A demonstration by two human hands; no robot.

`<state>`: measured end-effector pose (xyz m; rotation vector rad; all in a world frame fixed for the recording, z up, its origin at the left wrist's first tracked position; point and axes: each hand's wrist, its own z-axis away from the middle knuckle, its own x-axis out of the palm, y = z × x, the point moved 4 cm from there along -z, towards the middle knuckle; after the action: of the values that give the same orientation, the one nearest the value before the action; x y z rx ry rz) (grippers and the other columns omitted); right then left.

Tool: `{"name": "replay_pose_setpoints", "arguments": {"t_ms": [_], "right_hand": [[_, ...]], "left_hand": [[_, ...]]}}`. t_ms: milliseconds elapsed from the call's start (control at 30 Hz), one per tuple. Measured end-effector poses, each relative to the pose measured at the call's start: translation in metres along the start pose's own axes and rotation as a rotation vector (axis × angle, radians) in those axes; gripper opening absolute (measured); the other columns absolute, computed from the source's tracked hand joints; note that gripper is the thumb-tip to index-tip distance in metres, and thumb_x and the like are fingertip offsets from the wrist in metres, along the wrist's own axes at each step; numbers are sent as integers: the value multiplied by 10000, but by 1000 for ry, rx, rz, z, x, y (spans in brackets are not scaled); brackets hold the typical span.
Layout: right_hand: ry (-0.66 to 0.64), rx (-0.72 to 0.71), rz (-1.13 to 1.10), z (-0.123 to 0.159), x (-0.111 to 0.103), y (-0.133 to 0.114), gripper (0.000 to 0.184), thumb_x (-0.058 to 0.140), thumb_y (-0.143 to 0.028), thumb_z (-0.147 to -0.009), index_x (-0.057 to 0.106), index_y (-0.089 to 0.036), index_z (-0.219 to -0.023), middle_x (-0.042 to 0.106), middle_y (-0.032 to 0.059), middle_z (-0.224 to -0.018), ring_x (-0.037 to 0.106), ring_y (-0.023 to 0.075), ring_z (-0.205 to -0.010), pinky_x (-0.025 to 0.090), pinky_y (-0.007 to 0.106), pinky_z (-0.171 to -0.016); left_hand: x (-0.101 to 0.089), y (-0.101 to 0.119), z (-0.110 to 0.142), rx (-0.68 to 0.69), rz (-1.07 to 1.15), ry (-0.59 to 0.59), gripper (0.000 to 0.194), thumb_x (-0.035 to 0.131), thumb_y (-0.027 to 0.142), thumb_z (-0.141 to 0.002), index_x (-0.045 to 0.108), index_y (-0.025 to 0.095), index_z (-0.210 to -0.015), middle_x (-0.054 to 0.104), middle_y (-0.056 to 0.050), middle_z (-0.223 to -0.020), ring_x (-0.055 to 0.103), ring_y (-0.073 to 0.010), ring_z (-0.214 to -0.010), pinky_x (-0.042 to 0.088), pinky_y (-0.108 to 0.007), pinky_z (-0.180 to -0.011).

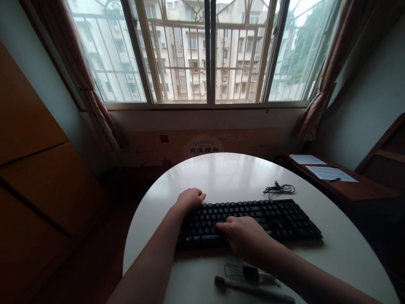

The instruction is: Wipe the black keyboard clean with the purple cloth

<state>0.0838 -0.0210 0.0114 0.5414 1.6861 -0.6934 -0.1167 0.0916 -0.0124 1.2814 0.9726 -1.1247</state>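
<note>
Cropped forearms [152, 253]; left hand [190, 199] and right hand [245, 232] partly hide keyboard [284, 217]

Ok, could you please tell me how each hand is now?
Left hand: curled at the keyboard's corner; grip unclear.
Right hand: bent over its middle; grip unclear.

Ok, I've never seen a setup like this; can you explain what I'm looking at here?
There is no machine here, just a person's two bare hands, in one picture from a camera worn on the head, looking forward and down. On the round white table lie a black keyboard, its coiled dark cable, a wire tool with a black block and a dark-bristled brush. The left hand is at the keyboard's far left corner; the right hand is over its keys. Whether its fingers pinch anything is unclear.
</note>
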Motion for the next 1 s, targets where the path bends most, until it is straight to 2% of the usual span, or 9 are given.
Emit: {"name": "replay_pose_setpoints", "arguments": {"t_ms": [300,633,867,1000], "right_hand": [[22,-6,-8,-7,4,3,256,468,-202,-892,676,-277,-1022,651,13,-772,568,140,-574,236,283,-508],[1,-9,-29,-1,1,3,215,497,-173,-871,688,-256,-927,635,10,-744,564,129,-570,231,281,-501],[-14,4,-25,-8,4,7,292,478,-217,-911,692,-298,-1092,671,21,-805,594,148,-625,297,261,-544],[-21,0,-27,-3,2,6,271,496,-222,-902,700,-303,-1060,657,9,-775,577,139,-595,273,260,-528]], "left_hand": [[1,0,-1,0,-17,-1,404,415,473,-893,715,227,-778,741,-69,-866,657,-223,-816,437,-281,-660],[0,1,1,-16,-6,-13,408,411,479,-892,708,226,-774,738,-65,-863,649,-221,-793,422,-286,-630],[1,0,0,-7,-5,-2,408,414,484,-894,698,226,-755,733,-61,-841,647,-221,-790,428,-290,-639],[1,0,0,-11,2,2,409,415,482,-892,701,220,-764,736,-64,-853,650,-214,-794,423,-281,-634]]}}
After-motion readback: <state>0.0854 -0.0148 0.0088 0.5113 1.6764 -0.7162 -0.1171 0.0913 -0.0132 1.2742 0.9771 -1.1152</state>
